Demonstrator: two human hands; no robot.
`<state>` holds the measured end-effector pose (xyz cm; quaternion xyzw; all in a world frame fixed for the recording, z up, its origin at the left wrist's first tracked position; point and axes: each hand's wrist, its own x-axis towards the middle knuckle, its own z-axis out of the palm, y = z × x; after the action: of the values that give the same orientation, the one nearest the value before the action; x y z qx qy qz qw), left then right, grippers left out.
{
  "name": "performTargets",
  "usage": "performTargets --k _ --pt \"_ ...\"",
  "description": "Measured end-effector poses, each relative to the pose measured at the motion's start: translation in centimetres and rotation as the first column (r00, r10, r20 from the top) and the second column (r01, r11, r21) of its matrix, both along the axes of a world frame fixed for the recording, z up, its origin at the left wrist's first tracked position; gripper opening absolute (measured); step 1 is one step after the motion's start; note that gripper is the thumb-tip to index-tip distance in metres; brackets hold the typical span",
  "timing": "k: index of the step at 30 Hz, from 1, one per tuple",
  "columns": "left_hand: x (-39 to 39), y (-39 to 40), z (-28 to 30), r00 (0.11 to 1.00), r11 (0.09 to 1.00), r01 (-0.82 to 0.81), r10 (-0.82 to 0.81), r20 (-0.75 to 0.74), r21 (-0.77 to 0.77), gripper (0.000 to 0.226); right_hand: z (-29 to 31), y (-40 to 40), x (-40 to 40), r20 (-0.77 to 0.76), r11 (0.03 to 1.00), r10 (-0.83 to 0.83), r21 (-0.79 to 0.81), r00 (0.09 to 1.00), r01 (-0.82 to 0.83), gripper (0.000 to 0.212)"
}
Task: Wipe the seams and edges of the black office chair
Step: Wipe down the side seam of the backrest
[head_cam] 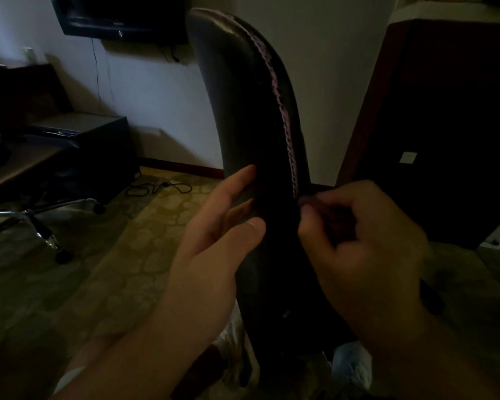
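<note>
The black office chair's backrest (248, 105) rises edge-on through the middle of the view, with a pale stitched seam (283, 116) running down its right side. My left hand (214, 235) grips the backrest's left edge, fingers straight along the side and thumb across the front. My right hand (364, 246) is curled around a small dark cloth (334, 223), pressing it against the seam's lower end. The room is dim and the cloth is hard to make out.
A second chair's chrome star base (41, 217) with castors stands at the left by a dark low cabinet (98, 145). A black cable (159, 189) lies on the patterned floor. A dark wooden cupboard (445, 125) stands right. A wall-mounted screen (119, 15) hangs top left.
</note>
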<state>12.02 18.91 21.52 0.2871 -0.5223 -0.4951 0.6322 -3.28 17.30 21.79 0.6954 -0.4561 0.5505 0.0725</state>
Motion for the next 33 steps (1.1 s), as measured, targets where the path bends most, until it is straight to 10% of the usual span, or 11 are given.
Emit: performTargets --k 33 --pt "0.3 -0.2 1.9 1.000 0.999 0.019 -0.019 -0.013 -0.035 0.059 1.5 0.5 0.7 0.041 0.999 -0.022 0.043 0.999 0.020 0.017"
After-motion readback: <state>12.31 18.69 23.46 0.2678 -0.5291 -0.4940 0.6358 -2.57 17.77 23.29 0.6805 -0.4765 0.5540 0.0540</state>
